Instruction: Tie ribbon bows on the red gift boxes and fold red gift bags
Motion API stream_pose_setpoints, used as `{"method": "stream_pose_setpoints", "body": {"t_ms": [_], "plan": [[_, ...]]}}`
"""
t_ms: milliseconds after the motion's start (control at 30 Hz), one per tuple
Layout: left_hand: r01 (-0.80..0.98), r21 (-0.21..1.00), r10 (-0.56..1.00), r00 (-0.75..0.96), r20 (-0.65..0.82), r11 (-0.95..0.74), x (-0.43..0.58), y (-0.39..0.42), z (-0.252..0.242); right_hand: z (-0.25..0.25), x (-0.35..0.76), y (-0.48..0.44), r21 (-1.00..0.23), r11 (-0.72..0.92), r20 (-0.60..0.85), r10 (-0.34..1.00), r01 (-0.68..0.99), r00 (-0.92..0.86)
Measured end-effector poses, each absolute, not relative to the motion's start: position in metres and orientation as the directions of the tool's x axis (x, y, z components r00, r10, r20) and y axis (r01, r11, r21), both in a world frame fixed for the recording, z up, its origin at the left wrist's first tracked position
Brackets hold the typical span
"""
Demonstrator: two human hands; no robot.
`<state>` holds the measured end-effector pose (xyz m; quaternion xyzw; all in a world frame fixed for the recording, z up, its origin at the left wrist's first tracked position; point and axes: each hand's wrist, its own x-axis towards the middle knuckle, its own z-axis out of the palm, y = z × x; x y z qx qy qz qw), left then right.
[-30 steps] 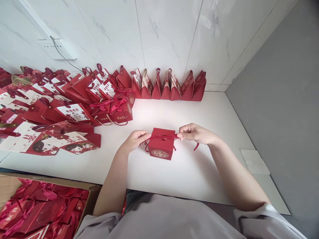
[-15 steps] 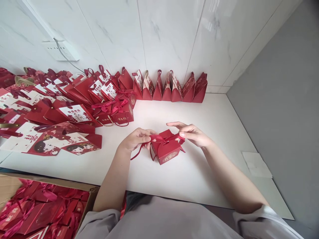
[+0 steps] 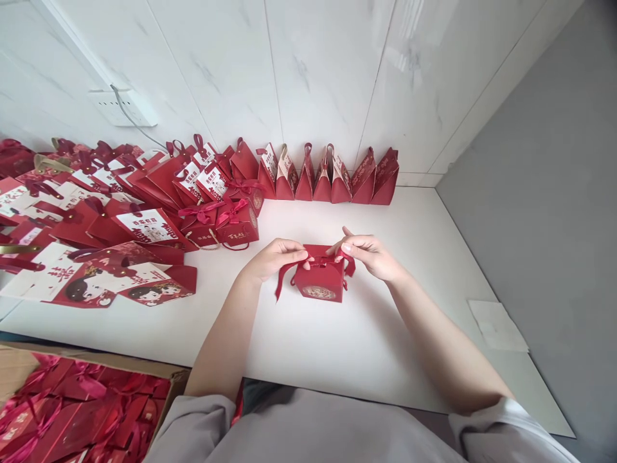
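Observation:
A small red gift box [image 3: 319, 283] with a gold round emblem on its front stands on the white table between my hands. A red ribbon [image 3: 283, 278] runs across its top, and one loose tail hangs down at the box's left. My left hand [image 3: 277, 257] is closed, pinching the ribbon at the top left of the box. Over the top right, my right hand [image 3: 369, 254] pinches the ribbon's other side, with its index finger lifted. The middle of the ribbon is partly hidden by my fingers.
Finished-looking red boxes with bows [image 3: 237, 222] stand left of my hands. Many red and white gift bags [image 3: 149, 228] crowd the table's left side, and several peaked boxes [image 3: 341, 180] line the wall. A cardboard carton [image 3: 179, 381] of bowed red boxes sits at lower left.
The box has turned so its emblem side faces me more squarely. My hands have drawn closer together over its top, both still holding the ribbon.

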<state>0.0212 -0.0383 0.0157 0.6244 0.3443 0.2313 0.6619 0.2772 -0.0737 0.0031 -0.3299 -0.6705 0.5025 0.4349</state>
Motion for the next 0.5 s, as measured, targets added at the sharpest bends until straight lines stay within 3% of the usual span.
{"method": "stream_pose_setpoints", "body": {"t_ms": [133,300,500], "plan": [[0.235,0.972,0.789,0.602,-0.124,-0.027,0.020,-0.034,0.018,-0.003,0.273,-0.067,-0.949,0.306,0.249,0.878,0.080,-0.408],[0.109,0.957,0.777,0.611,0.148,-0.268,0.028,-0.032,0.007,-0.010,0.264,-0.063,-0.946,0.300,0.234,0.894,0.123,-0.382],[0.002,0.978,0.797,0.580,0.168,-0.208,0.040,-0.032,-0.010,-0.012,0.263,-0.066,-0.973,0.202,0.149,0.919,0.112,-0.366]]}}
